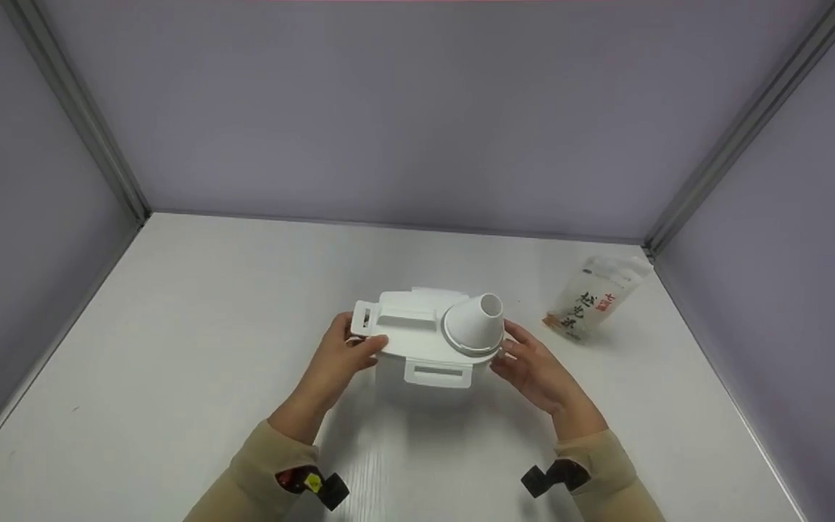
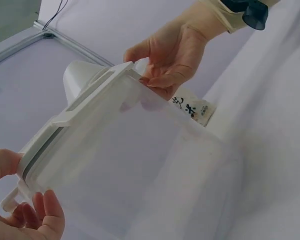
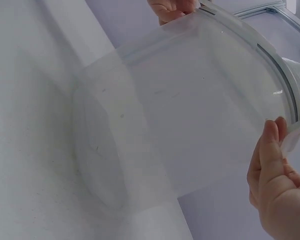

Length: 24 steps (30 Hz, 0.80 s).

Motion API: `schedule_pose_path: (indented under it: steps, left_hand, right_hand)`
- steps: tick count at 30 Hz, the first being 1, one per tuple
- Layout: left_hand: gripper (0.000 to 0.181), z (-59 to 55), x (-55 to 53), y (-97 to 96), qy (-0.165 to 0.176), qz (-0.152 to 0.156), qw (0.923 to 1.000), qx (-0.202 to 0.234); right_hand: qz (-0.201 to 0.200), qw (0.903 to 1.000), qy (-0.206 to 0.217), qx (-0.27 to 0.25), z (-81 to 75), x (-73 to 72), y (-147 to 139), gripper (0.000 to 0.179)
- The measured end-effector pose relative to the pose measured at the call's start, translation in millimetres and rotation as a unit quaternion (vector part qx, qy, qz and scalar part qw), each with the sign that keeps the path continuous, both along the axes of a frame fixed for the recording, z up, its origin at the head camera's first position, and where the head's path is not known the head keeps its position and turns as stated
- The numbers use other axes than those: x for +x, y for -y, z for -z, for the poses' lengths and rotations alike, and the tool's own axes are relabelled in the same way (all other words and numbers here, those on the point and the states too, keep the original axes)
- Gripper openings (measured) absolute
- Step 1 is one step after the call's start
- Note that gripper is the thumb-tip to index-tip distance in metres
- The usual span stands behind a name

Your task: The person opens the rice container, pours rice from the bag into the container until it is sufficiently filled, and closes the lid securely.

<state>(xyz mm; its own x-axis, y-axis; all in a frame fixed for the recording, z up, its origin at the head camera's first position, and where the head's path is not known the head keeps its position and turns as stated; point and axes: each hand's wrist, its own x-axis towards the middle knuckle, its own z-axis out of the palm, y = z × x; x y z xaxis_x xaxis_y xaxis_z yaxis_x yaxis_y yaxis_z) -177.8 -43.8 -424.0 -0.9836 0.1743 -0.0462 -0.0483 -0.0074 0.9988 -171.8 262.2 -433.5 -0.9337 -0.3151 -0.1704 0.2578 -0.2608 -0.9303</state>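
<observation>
Both hands hold a translucent plastic storage container (image 2: 140,165) at the two ends of its white lid (image 1: 406,341). My left hand (image 1: 341,355) grips the left end, thumb on top and fingers below the rim. On the other side, my right hand (image 1: 537,370) pinches the lid's right end, its fingertips against the clear wall (image 3: 190,110). The lid carries side clips (image 1: 438,373), a raised bar handle (image 1: 406,319) and a cone-shaped spout cap (image 1: 474,322) at its right. No contents show through the wall. Whether the base touches the table cannot be told.
A clear packet with printed characters (image 1: 591,301) lies on the white table (image 1: 207,326), right of the container near the back corner. Grey panels (image 1: 417,116) close off the back and both sides. Dark wrist cameras (image 1: 330,489) sit at the cuffs.
</observation>
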Motion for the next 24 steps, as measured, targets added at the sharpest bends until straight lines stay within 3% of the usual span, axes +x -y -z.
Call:
schedule_pose_path:
  steps: [12,24]
  left_hand:
    - [0.062,8.4,-0.8,-1.2,0.006,-0.010,0.9999,-0.004]
    - [0.055,9.8,-1.2,-2.8,-0.002,-0.013,0.9999,0.006]
  right_hand:
    - [0.006,0.9999,0.005,0.011,2.2,-2.7,-0.5,0.062]
    - [0.013,0.9998,0.012,0.010,2.5,-4.0,0.6,0.053]
